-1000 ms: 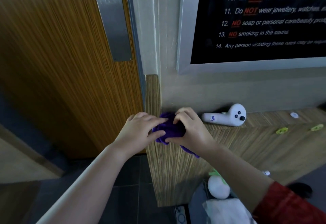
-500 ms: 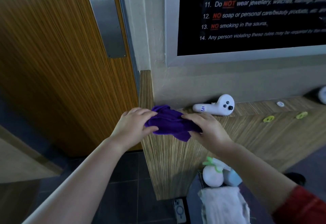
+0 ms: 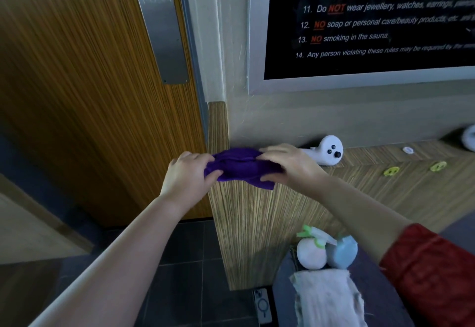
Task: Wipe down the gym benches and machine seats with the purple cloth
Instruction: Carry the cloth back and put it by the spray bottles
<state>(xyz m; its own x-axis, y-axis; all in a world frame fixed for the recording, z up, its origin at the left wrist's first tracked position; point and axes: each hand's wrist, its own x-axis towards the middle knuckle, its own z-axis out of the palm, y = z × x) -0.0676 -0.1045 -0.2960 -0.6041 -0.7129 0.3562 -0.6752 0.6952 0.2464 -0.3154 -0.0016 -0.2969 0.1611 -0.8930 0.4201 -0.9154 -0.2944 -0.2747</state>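
The purple cloth (image 3: 240, 167) is bunched and stretched sideways between both hands, held in the air over the left end of a wooden ledge (image 3: 365, 169). My left hand (image 3: 189, 175) pinches its left end with thumb and fingers. Its right end is gripped by my right hand (image 3: 288, 164), fingers curled over the top and thumb underneath. No gym bench or machine seat shows in this view.
A wooden door (image 3: 84, 90) with a metal push plate (image 3: 162, 31) stands at left. A black rules sign (image 3: 372, 18) hangs on the wall. On the ledge lie a white handheld device (image 3: 327, 153) and small yellow rings (image 3: 390, 171). Below right are a white cloth (image 3: 329, 298), spray bottles (image 3: 326, 250) and a phone (image 3: 262, 306).
The cloth was a tight ball between both hands a second ago. My hands have drawn apart sideways, spreading the cloth wider between them.
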